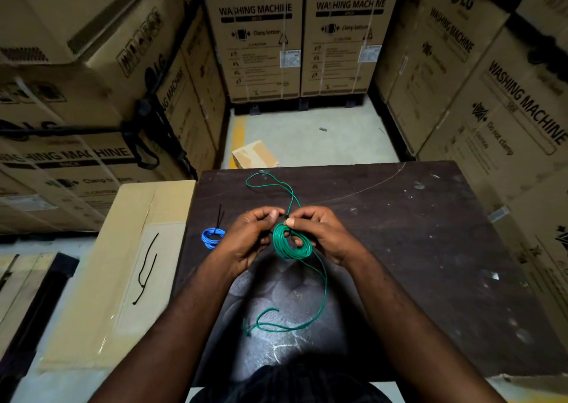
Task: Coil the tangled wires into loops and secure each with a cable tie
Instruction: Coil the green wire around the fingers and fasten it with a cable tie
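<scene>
surface: dark scuffed table (399, 233) | on it: blue wire coil (212, 237), black cable tie (220, 218), loose green wire ends (285, 330)

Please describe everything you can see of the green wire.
The green wire is thin, with a smooth plastic-looking coat. Most is wound into a small round coil held over the dark table. The right hand grips the coil; the left hand pinches at its top. One loose end loops away on the far side, another trails toward the person, both lying on the table.
</scene>
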The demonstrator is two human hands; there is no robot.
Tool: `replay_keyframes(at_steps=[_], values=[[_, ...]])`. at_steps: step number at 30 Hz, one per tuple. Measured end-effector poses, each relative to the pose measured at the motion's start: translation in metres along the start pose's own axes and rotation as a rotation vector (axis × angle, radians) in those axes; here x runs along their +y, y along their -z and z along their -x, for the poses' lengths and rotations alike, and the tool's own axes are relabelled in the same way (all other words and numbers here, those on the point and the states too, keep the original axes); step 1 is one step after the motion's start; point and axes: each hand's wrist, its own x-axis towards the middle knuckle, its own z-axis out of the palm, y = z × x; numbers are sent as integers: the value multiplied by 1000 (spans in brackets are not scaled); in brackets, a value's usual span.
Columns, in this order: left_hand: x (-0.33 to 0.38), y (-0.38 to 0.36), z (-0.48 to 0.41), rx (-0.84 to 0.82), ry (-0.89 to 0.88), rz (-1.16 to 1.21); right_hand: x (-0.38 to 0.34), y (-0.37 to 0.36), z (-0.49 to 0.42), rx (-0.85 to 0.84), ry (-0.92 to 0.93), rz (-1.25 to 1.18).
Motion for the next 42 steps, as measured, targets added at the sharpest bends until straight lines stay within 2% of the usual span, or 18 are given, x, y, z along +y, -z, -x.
replay_keyframes(at_steps=[15, 19, 25, 30, 38, 42], values=[[-3, 1, -1, -20, -47, -35, 8, 3, -5, -30, -17, 39], [-1, 4, 1, -17, -147, -160, 9, 6, -4, -62, -27, 42], [8, 4, 5, 17, -425, -495, 12, 7, -3, -75, -57, 22], [3, -1, 8, 107, -382, -351, 9, 8, -5, -82, -58, 4], [7, 1, 8, 67, -437, -487, 9, 9, -1, -105, -77, -9], [4, -1, 11, 151, -581, -675, 10, 9, 0, -95, -73, -11]])
